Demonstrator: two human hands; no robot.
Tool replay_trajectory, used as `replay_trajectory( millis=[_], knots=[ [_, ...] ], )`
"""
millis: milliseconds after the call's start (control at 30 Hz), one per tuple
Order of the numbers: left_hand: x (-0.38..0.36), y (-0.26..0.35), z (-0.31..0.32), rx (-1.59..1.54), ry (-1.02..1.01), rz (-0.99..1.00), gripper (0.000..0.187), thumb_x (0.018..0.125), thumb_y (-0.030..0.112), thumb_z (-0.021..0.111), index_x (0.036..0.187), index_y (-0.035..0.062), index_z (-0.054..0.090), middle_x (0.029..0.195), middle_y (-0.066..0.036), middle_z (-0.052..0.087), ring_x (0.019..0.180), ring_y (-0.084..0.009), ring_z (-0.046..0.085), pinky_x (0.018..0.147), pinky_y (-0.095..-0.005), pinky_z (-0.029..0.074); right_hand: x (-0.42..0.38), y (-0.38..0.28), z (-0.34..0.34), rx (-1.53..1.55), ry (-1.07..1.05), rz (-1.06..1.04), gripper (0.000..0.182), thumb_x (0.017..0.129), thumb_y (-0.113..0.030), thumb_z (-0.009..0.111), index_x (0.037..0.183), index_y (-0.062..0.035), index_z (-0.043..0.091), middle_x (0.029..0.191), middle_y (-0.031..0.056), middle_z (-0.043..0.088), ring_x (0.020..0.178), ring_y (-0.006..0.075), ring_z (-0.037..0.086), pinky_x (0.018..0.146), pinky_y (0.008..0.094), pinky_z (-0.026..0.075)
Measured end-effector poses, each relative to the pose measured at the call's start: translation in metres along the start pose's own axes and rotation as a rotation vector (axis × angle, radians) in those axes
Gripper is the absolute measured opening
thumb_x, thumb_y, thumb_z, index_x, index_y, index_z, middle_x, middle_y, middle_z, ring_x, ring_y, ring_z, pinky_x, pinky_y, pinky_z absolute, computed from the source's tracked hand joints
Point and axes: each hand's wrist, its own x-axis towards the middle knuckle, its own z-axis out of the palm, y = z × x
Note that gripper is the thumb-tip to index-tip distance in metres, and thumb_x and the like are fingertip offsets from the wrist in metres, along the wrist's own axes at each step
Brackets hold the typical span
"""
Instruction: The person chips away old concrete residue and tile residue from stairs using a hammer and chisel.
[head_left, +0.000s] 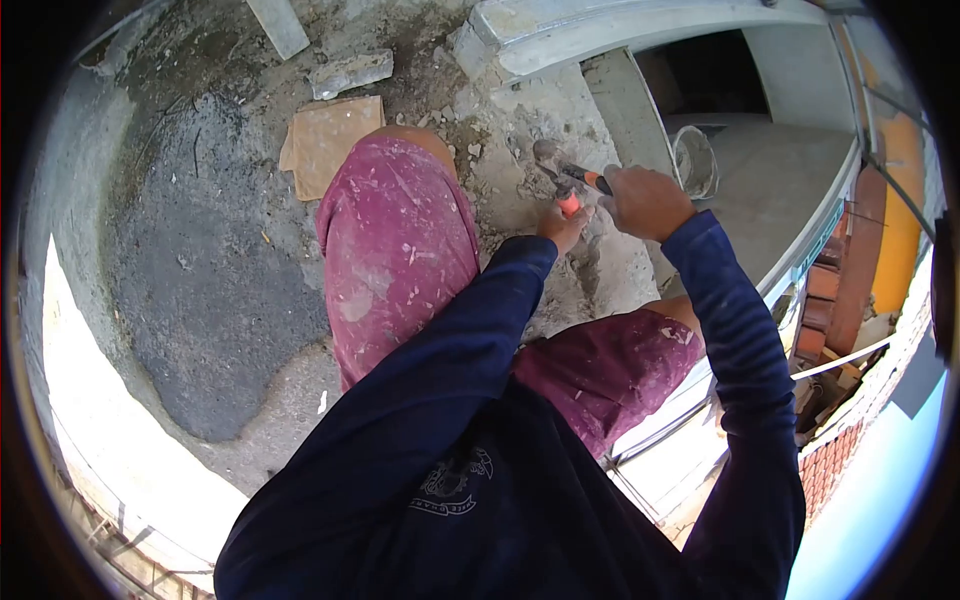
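My right hand (645,203) is wrapped round the black-and-orange handle of a hammer (590,178), whose dusty grey head lies toward the upper left. Just below it, my left hand (566,229) is closed on a chisel (568,203) with an orange grip. The hammer overlaps part of the chisel's shaft in this view. Both tools are over a rough, broken concrete ledge (570,125), with crumbled mortar around them. The chisel's tip blends into the dusty rubble.
Brown cardboard (330,140) and a concrete chunk (352,74) lie beyond my left knee. A dark wet patch (210,270) covers the floor at left. To the right, a whitish bucket (695,160) stands in a recess, with stacked bricks (820,290) farther out.
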Motion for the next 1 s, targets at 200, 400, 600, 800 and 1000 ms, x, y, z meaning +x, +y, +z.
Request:
replay_trajectory(
  millis=[200,400,600,800,1000],
  knots=[
    [0.002,0.002,0.002,-0.024,0.016,0.002,0.047,0.080,0.040,0.077,0.099,-0.0011,0.063,0.091,-0.013,0.070,0.083,-0.0223,0.067,0.077,-0.0366,0.051,0.008,-0.071,-0.149,0.080,0.843,-0.460,0.033,0.092,-0.028,0.063,0.101,0.0025,0.054,0.080,0.0255,0.060,0.070,0.0433,0.059,0.060,0.0472,0.046],
    [-0.012,0.000,0.003,-0.074,0.006,-0.008,0.047,0.082,0.040,0.075,0.100,-0.0005,0.061,0.087,-0.008,0.068,0.077,-0.0160,0.064,0.073,-0.0343,0.051,-0.017,-0.006,0.025,-0.080,0.010,0.080,0.028,0.090,-0.025,0.059,0.100,0.0004,0.057,0.087,0.0236,0.067,0.082,0.0425,0.066,0.072,0.0508,0.052],
    [-0.026,0.023,0.003,-0.132,-0.037,-0.071,0.037,0.087,0.033,0.072,0.104,0.0044,0.056,0.089,-0.002,0.063,0.075,-0.0104,0.061,0.060,-0.0275,0.050,-0.032,-0.031,-0.079,0.043,0.338,-0.124,0.032,0.087,-0.024,0.063,0.104,0.0029,0.057,0.083,0.0243,0.065,0.083,0.0425,0.064,0.070,0.0525,0.049],
    [-0.017,0.016,0.002,-0.145,-0.020,-0.072,0.033,0.087,0.033,0.072,0.099,0.0046,0.059,0.084,-0.002,0.064,0.073,-0.0100,0.061,0.062,-0.0272,0.049,0.001,-0.078,-0.079,0.350,0.866,-0.090,0.034,0.090,-0.026,0.061,0.107,0.0019,0.051,0.079,0.0248,0.064,0.075,0.0429,0.064,0.063,0.0527,0.050],
    [-0.005,0.001,-0.010,-0.086,-0.089,-0.180,0.033,0.089,0.035,0.070,0.103,0.0078,0.058,0.095,-0.001,0.062,0.075,-0.0109,0.060,0.062,-0.0304,0.051,-0.019,0.032,0.033,0.071,0.138,0.076,0.026,0.087,-0.020,0.062,0.100,0.0006,0.055,0.086,0.0258,0.063,0.085,0.0426,0.062,0.074,0.0515,0.048]
  ],
)
